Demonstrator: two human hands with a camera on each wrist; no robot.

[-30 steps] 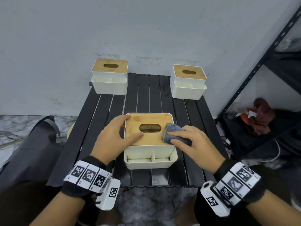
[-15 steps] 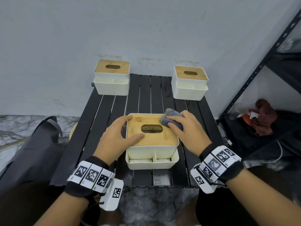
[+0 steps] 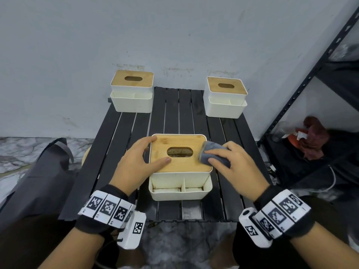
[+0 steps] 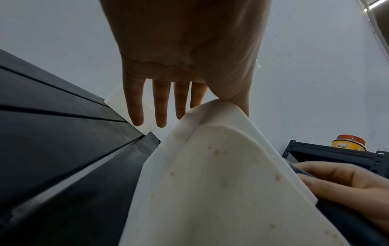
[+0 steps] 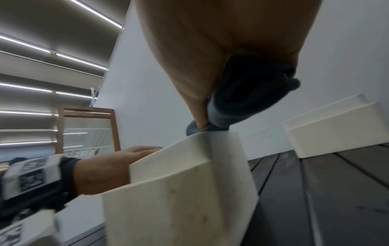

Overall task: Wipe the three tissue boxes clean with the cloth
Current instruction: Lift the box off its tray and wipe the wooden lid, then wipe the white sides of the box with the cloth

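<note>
The near tissue box [image 3: 180, 167] sits at the front middle of the black slatted table [image 3: 174, 113], its bamboo lid facing up and its long axis running left to right across the person's body. The right hand [image 3: 236, 164] presses a folded grey cloth [image 3: 212, 155] onto the right end of that lid, fingers laid over the top of the cloth and the thumb tucked under its edge, so the cloth is pinched and pushed down together; the right wrist view shows the cloth bunched under the thumb at the box's upper corner. The left hand [image 3: 136, 162] steadies the box from the left: thumb flat on the lid just left of the oval slot, the other fingers spread and straight along the far left corner, holding nothing.

The cloth lies right of the slot, so the unwiped lid stretches leftward from the right hand, along the box's long axis, toward the left thumb. I judge the next stroke would run that way, and the left thumb stands in its path.

The two other tissue boxes, far left [image 3: 132, 92] and far right [image 3: 225, 96], stand well apart at the table's back corners against the wall, the far right one nearer the cloth hand. They seem not yet reached
</note>
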